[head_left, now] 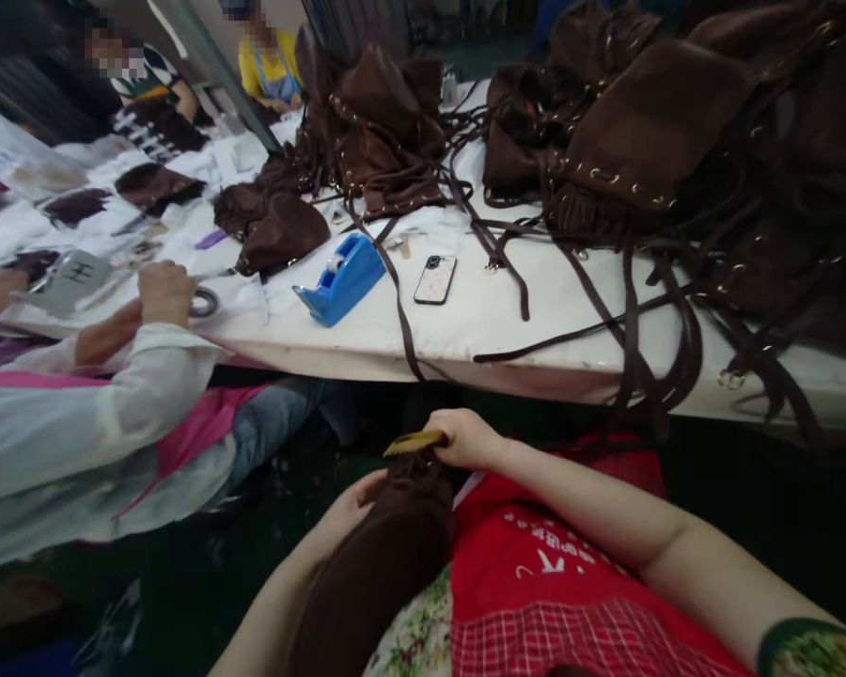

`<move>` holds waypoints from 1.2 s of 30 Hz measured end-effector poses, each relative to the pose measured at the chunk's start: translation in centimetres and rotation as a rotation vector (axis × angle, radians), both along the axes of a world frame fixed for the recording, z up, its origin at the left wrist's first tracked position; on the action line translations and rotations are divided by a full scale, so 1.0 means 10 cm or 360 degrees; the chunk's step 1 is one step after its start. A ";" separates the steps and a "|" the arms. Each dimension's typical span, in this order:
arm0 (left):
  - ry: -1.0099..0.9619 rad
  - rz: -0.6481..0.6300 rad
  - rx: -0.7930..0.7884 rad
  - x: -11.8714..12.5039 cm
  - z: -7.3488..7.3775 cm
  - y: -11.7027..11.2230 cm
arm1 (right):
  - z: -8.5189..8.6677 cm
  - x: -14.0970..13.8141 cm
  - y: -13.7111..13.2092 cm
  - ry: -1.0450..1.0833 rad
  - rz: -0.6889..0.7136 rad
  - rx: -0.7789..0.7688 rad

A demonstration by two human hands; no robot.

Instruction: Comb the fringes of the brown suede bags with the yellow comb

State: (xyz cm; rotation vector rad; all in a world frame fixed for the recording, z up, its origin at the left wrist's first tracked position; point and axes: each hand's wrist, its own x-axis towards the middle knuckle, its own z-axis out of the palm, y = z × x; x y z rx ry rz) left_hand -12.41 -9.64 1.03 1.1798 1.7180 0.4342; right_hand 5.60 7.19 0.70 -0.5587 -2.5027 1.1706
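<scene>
A brown drawstring bag [377,574] rests on my lap, its gathered end pointing toward the table. My left hand [358,496] grips its left side near that gathered end, with the fingertips partly hidden behind the bag. In my right hand [465,438] is a narrow, flat yellow tool [415,442], held just over the bag's gathered opening. Its exact kind is too blurred to make out. A red apron [536,555] lies beneath my right forearm.
On the white table [352,362] ahead stand a blue tape dispenser [342,282] and a phone [435,279]. Brown bags [649,132] with trailing straps [631,329] pile up behind and right. A co-worker's hand [165,291] works at left; two more people sit farther back.
</scene>
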 end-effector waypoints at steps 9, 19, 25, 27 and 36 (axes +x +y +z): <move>0.1009 0.0232 -0.0219 0.41 0.06 0.38 | -0.30 0.29 0.25 -0.0007 -0.0614 -0.0836; 0.1114 -0.0399 0.0407 0.42 -0.36 0.95 | -0.69 0.97 -0.07 -0.0131 -0.1049 -0.1724; 0.0666 -0.0551 0.0106 0.33 -0.55 1.30 | -0.70 0.81 -0.21 0.0060 -0.0879 -0.2586; 0.0559 -0.0559 0.0053 0.36 -0.58 1.33 | -0.69 0.69 -0.20 0.0148 -0.0958 -0.2522; -0.0374 -0.0412 0.0485 0.61 -0.55 1.34 | -0.76 0.43 -0.20 0.0374 -0.0932 -0.2430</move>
